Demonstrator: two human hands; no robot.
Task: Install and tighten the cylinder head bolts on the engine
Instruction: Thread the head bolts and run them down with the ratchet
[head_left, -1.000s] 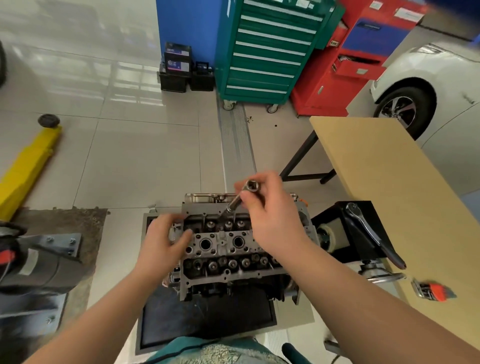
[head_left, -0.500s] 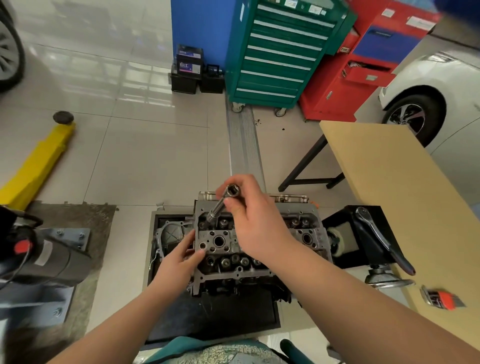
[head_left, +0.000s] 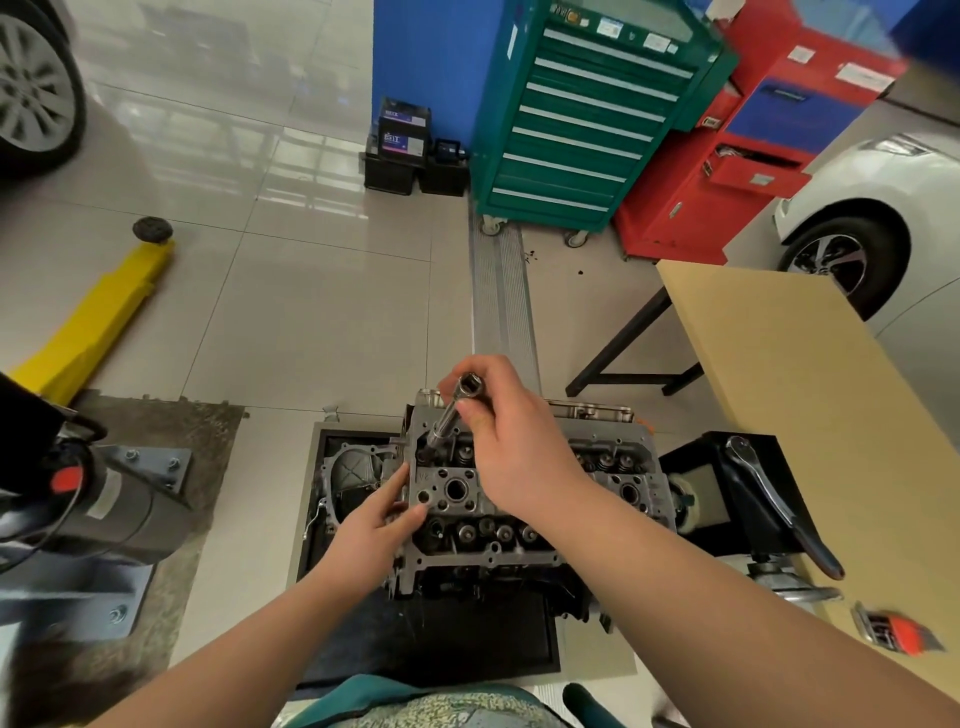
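Right hand (head_left: 511, 447) pinches socket extension (head_left: 451, 413) on cyl head (head_left: 457, 499) — left hand (head_left: 371, 525) fingers straight, steadying it.

Head camera looks steeply down, close above engine (head_left: 519, 499).

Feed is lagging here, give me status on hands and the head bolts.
Right hand pinching long steel socket extension, tip down in grey cylinder head, far-left corner. Left hand resting on head's left edge. Nothing blocking.
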